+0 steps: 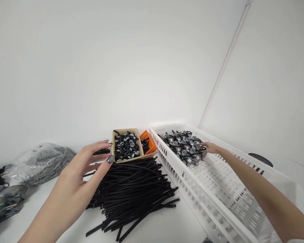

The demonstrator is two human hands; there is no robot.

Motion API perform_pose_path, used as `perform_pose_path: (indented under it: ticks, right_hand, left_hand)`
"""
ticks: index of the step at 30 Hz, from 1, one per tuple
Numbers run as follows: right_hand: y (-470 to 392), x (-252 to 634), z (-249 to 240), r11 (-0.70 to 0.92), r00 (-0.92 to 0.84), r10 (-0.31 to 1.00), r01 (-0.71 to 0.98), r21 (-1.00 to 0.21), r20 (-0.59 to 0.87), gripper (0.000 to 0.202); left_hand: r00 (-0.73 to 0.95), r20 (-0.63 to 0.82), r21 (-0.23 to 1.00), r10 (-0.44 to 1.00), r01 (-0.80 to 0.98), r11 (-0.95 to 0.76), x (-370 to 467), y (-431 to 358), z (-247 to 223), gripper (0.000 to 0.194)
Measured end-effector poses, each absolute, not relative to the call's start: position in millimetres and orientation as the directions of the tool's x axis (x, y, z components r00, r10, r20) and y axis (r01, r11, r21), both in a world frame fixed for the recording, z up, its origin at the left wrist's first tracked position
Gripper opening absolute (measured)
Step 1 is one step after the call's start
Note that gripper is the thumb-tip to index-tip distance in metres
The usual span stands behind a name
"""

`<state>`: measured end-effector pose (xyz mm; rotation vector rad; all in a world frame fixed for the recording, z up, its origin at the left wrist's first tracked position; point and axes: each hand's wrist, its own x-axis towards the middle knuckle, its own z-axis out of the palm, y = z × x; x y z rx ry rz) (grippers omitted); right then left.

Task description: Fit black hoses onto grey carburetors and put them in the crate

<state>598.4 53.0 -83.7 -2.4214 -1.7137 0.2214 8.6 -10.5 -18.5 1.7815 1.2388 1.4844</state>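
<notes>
My left hand (pixel 78 172) hovers over the left side of a pile of black rubber-like strips (pixel 131 189). Its thumb and fingers are apart and nothing lies between them. Inside a long white slatted crate (pixel 207 192), my right hand (pixel 210 147) reaches to the right edge of a cluster of silver-and-black round-faced parts (pixel 183 145). Its fingertips close on one of these parts, partly hidden among the others. Black tube-like bits stick out from many parts in the cluster.
Behind the strips stand a cream bin (pixel 113 148) of black pieces with silver round ends and a tilted orange basket (pixel 153 146) with black pieces. A clear plastic bag (pixel 45 162) of grey material lies left. Dark items (pixel 7 202) sit at the far left. White walls stand behind.
</notes>
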Motion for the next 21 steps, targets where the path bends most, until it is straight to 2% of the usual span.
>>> perform_pose_path:
  ticks: [5,9,12,14,17,21]
  right_hand:
    - [72.8,549.8,-30.8,-0.222,0.250,0.960,0.954,-0.201,0.128,0.035]
    - [98.8,458.1,0.9,0.035,0.016,0.970,0.978,-0.207,0.241,0.039]
    - [120.7,368.5,-3.9,0.260,-0.220,0.957,0.941,-0.219,0.191,0.034]
    - [136.3,311.0,-19.4,0.348,-0.327,0.937,0.907,-0.237,0.127,0.026]
    - [159.3,244.1,-49.1,0.353,-0.339,0.935,0.898,-0.261,0.098,0.021]
    - [182.5,206.6,-76.6,0.246,-0.212,0.968,0.906,-0.345,0.136,0.028]
  left_hand:
    - [-0.017,0.533,0.808,0.846,0.306,-0.503,4.7,-17.0,-15.1,0.037]
    - [-0.075,0.521,0.811,0.850,0.355,-0.466,-3.7,-20.1,-11.5,0.038]
    - [-0.096,0.519,0.816,0.850,0.351,-0.459,-10.7,-23.7,-8.2,0.033]
    - [-0.095,0.541,0.807,0.836,0.339,-0.484,-14.2,-26.5,-6.6,0.030]
    - [-0.081,0.574,0.784,0.815,0.344,-0.517,-18.1,-30.0,-5.8,0.029]
    - [-0.050,0.638,0.734,0.768,0.340,-0.588,-21.8,-32.7,-5.4,0.027]
